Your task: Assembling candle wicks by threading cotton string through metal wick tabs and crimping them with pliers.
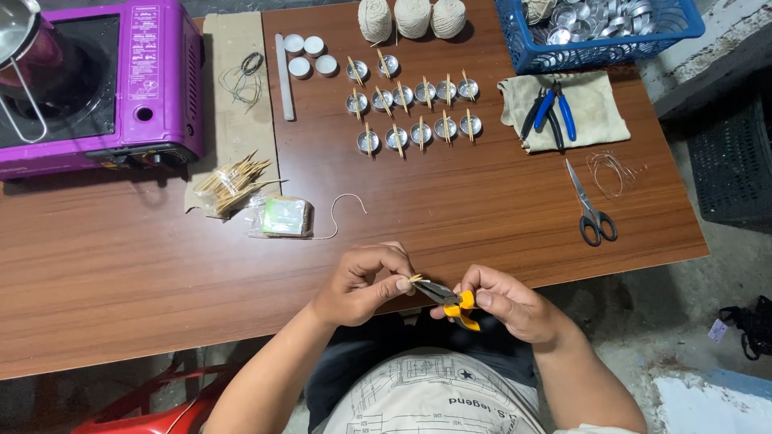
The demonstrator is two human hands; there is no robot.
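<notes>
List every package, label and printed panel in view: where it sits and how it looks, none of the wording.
Clear plastic packet: table centre-left, squarish, green and white contents.
Clear bag of wooden sticks: just left of the packet, tan bundle.
Printed label: top of the purple stove, upright white rectangle.
Shirt print: the person's lap, dark line drawing on cream cloth.
No screens or signs.

a brown wood-grain worktop (pixel 121 265) fills most of the view, its near edge running slightly uphill toward the right. beyond its right edge lies a grey concrete floor (pixel 691 321), rough and stained, with a dark mesh crate (pixel 736 161) standing on it at the far right. a red plastic stool (pixel 153 410) shows under the near left edge. the light is even and soft, throwing only faint shadows.
</notes>
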